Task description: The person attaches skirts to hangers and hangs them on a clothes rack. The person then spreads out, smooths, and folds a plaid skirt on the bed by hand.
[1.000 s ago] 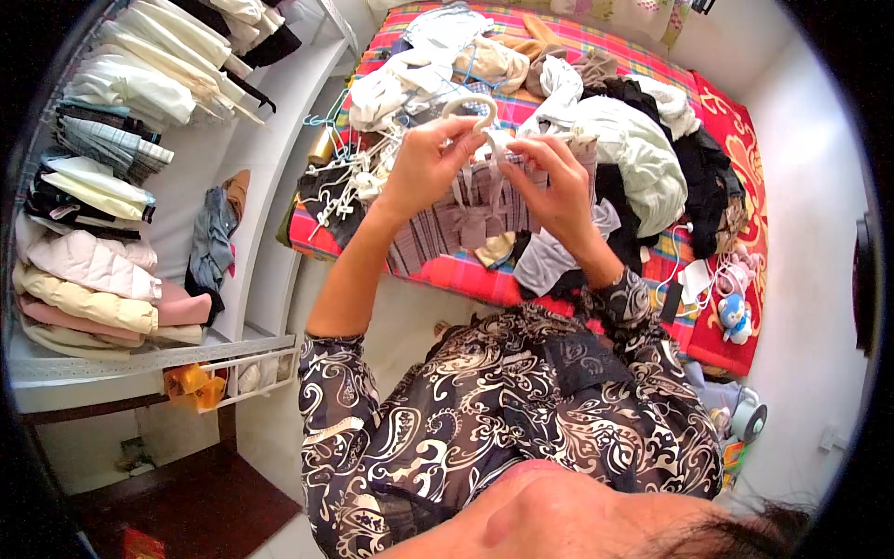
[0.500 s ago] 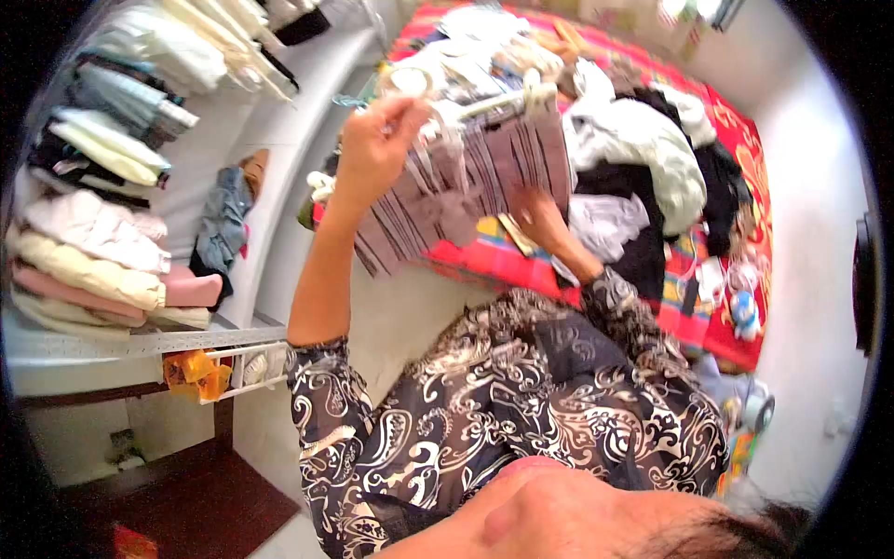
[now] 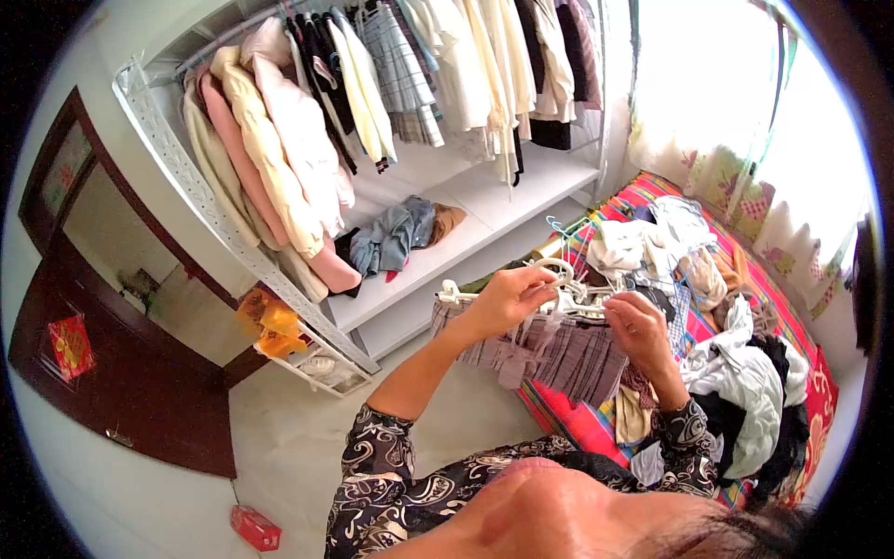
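striped skirt (image 3: 579,361), one, at four o'clock from centre, on white hanger (image 3: 579,306); our left hand (image 3: 515,300) has fingers pinching its hook; our right hand (image 3: 641,331) curls by its end, grip we cannot tell.

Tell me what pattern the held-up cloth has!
Dark stripes on the greyish-purple cloth, shown best in the head view.

The mauve garment (image 3: 582,361) with dark stripes hangs in mid-air, spread sideways, below a white hanger (image 3: 564,304) with a curved hook.
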A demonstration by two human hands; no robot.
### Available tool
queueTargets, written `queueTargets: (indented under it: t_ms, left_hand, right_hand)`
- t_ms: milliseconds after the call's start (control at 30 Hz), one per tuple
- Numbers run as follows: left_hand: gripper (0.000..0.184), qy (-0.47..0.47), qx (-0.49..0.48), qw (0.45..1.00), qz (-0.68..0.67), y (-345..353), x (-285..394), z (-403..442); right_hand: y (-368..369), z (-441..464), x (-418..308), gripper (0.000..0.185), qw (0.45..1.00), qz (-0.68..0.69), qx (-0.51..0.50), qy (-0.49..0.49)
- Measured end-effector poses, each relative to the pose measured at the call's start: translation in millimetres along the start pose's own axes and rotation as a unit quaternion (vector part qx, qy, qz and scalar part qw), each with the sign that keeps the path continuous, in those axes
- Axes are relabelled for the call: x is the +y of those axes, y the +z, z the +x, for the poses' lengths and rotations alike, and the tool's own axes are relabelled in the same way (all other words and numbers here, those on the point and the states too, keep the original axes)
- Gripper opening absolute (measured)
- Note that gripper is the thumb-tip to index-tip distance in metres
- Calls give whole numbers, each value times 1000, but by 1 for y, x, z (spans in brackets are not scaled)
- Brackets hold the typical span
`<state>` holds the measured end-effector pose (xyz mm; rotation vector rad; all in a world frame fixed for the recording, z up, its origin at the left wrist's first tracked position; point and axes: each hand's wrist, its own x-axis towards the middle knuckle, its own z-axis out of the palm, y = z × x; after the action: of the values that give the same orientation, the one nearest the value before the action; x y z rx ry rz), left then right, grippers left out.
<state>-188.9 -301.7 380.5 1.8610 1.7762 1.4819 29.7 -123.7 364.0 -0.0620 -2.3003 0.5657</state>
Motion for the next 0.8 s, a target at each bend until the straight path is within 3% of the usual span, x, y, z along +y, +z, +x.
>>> queueTargets:
  t_ms: [133,400,467,800]
  left_hand:
    - [22,-44,51,996,-51,-31,-21,-8]
    - [22,-110,77,991,-16,-88,-82,20]
    - [23,-78,86,993,-2,-101,-102,36]
    - [33,-49,68,995,-53,-173,-169,124]
  right_hand:
    - [27,41,-5,21,996,3,-59,-72]
    - [87,123,41,17,984,-15,-58,-165]
    - [97,148,57,17,976,-25,-31,-214]
    - [119,270,115,15,960,-52,-26,-275]
